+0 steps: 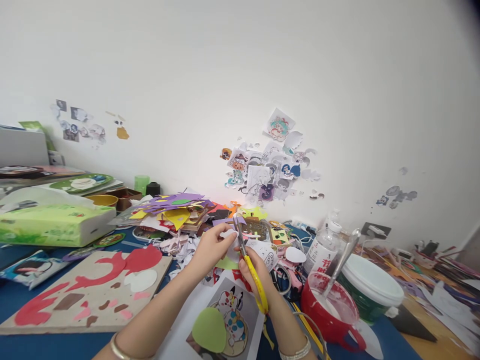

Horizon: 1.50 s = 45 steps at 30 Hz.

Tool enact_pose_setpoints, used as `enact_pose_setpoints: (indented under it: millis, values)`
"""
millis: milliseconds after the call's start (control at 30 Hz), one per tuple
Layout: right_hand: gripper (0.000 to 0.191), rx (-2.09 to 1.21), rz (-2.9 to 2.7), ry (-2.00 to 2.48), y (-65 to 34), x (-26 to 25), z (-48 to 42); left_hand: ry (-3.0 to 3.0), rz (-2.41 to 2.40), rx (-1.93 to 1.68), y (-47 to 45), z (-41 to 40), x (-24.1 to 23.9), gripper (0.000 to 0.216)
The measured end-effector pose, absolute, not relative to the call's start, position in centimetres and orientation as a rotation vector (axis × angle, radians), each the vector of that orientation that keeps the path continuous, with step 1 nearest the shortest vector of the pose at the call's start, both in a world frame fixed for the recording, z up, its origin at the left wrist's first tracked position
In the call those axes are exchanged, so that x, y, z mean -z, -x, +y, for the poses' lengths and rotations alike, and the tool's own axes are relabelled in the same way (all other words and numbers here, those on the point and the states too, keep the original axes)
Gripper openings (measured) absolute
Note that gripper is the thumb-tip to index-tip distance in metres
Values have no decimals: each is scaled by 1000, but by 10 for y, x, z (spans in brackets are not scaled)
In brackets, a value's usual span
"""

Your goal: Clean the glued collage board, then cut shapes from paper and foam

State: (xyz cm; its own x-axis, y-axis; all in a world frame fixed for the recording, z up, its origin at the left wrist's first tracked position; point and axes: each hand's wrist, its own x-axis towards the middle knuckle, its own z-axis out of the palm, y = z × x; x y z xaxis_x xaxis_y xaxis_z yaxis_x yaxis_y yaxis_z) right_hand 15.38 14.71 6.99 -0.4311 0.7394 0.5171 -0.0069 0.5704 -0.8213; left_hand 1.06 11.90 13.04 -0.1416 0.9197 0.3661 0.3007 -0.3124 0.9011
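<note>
My left hand point(215, 246) pinches a small piece of white paper point(229, 234) over the middle of the table. Close beside it, my right hand point(252, 270) grips a pair of yellow-handled scissors point(258, 285), their metal blades pointing up and away next to the paper. Whether the blades touch the paper is hard to make out. Beneath my wrists lies a printed sheet with cartoon figures point(236, 330), and a rounded light-green cutout point(209, 330) rests on it.
On the left, a board point(101, 280) carries red, brown, pink and white cutouts, with a green tissue pack point(56, 225) behind. Coloured scraps point(180, 207) pile up at the back. A red mug point(330, 305) with a spoon, a bottle point(322, 247) and a white-lidded tub point(371, 285) stand right.
</note>
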Motion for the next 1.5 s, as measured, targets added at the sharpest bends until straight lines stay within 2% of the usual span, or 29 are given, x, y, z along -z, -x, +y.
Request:
enact_pose_setpoints:
  millis: [567,1133,1300,1500]
  values:
    - [52,-911,-1961,658,-159,-70,153,-1580,1376,-1499,-11,118,-130,26]
    - [54,-874,-1830,707,-152,-56,159,-1568,1368,-1497,-6,124,-126,17]
    - [55,-895,-1813,774,-153,-59,156,-1723,1407,-1308,11,119,-128,13]
    - [53,-899,-1708,837,-148,-47,159,-1812,1636,-830,67,107,-132,10]
